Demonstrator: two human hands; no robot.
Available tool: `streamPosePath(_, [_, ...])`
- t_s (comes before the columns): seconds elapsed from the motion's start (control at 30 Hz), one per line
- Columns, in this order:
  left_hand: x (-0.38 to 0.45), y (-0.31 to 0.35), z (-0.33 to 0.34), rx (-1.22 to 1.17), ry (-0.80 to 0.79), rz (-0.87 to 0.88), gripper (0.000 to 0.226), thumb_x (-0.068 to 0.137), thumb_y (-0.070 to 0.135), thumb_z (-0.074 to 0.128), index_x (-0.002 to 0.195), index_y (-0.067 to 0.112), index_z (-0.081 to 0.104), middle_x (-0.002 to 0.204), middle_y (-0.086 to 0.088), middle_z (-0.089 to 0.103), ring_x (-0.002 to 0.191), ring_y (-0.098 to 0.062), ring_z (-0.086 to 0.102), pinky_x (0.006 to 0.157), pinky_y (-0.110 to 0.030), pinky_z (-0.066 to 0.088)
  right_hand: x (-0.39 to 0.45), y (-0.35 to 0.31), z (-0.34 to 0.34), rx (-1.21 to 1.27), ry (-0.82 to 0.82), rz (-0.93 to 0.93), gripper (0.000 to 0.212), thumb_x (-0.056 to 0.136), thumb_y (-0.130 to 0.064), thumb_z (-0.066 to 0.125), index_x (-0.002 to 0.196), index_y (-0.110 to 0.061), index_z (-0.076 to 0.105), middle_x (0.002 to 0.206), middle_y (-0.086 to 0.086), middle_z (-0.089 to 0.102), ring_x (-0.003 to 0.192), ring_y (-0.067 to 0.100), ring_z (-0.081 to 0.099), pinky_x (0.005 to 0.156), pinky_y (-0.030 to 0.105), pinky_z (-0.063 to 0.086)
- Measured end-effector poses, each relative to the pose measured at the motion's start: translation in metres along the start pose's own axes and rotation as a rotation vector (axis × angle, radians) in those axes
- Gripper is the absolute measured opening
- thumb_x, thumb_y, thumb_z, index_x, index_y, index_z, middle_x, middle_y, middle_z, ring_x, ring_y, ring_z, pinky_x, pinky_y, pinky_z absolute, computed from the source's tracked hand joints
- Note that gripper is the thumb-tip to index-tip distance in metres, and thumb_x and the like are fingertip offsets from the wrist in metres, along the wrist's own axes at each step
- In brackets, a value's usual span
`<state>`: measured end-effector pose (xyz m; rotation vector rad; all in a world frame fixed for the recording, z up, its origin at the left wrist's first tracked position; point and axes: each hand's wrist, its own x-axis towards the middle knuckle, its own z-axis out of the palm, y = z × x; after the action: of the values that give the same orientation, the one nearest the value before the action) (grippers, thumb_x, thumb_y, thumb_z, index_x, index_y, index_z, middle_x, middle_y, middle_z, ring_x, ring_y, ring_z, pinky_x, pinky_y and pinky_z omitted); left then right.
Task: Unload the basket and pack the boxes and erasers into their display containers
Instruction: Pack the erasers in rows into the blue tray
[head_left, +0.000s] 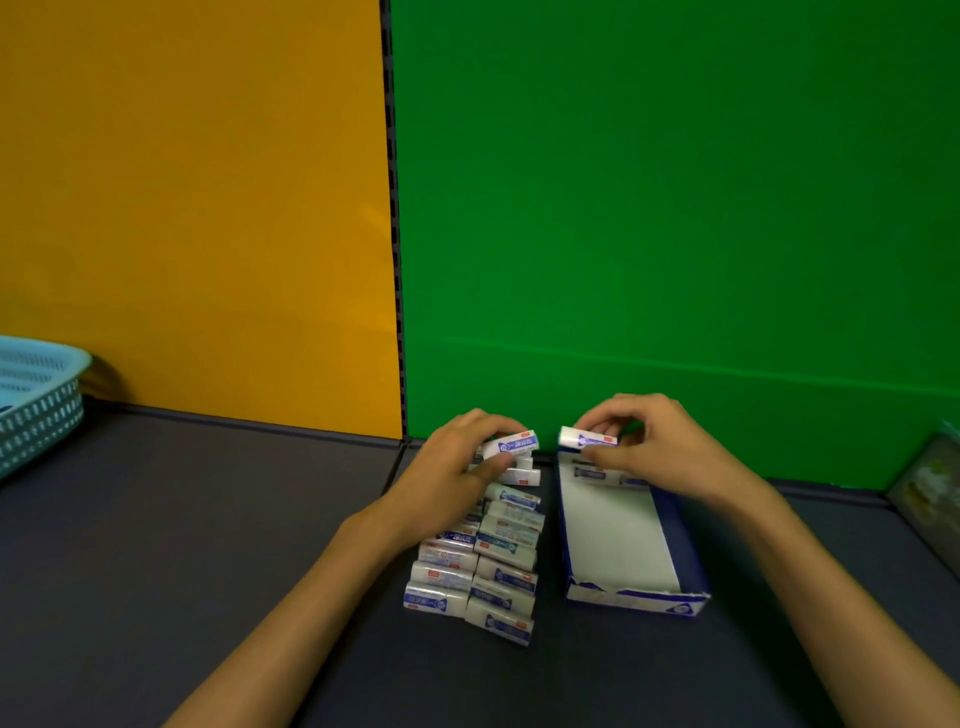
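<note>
Basket (36, 395): one, light blue, perforated, at the desk's (208, 519) left edge, cut off by the frame.
Erasers (483, 561): roughly eighteen loose, in two uneven columns mid-desk; those under the hand are hidden, so the count is unsure.
Left hand (457, 467): fingers curled, pinching one eraser (511, 442) at the far end of the columns.
Right hand (649, 447): fingers curled, pinching a second eraser (587, 438) over the container's far end.
Display container (685, 545): one, blue and white, right of the columns, with about three erasers along its far end.
</note>
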<state>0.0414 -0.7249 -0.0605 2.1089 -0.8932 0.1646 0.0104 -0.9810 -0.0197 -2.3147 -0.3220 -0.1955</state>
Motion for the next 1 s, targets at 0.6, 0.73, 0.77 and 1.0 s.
streamPosePath(0.6, [0.063,0.038,0.067,0.342,-0.145,-0.077,0.028,0.085,0.015,0.071,0.112,0.024,0.067,0.104,0.000,0.074,0.101,-0.024,0.061,0.086,-0.040,0.049,-0.015,0.046,-0.018,-0.531,-0.097,0.105,0.015,0.074,-0.026,0.078,0.089,-0.028,0.075,0.082,-0.016,0.071,0.080,0.005,0.063,0.075,0.033,0.054])
streamPosePath(0.73, [0.068,0.041,0.075,0.444,-0.173,-0.097,0.027,0.081,0.010,0.066,0.106,0.021,0.067,0.099,-0.008,0.071,0.096,-0.032,0.062,0.080,-0.041,0.051,-0.016,0.052,-0.015,-0.554,-0.087,0.106,0.022,0.076,-0.022,0.079,0.098,-0.024,0.076,0.091,-0.006,0.070,0.087,0.015,0.061,0.076,0.033,0.051])
streamPosePath(0.77, [0.068,0.042,0.077,0.481,-0.184,-0.095,0.025,0.082,0.010,0.065,0.105,0.019,0.067,0.100,-0.010,0.070,0.096,-0.033,0.061,0.080,-0.041,0.051,-0.016,0.053,-0.013,-0.567,-0.081,0.092,0.022,0.077,-0.022,0.079,0.098,-0.024,0.076,0.090,-0.005,0.070,0.089,0.016,0.058,0.077,0.034,0.050])
streamPosePath(1.0, [0.074,0.048,0.086,0.700,-0.279,-0.049,0.017,0.082,0.003,0.064,0.095,0.013,0.069,0.097,-0.014,0.070,0.096,-0.035,0.058,0.100,-0.033,0.034,-0.019,0.059,-0.004,-0.611,-0.071,0.064,0.017,0.076,-0.020,0.078,0.093,-0.023,0.074,0.086,-0.006,0.069,0.088,0.018,0.051,0.076,0.037,0.049])
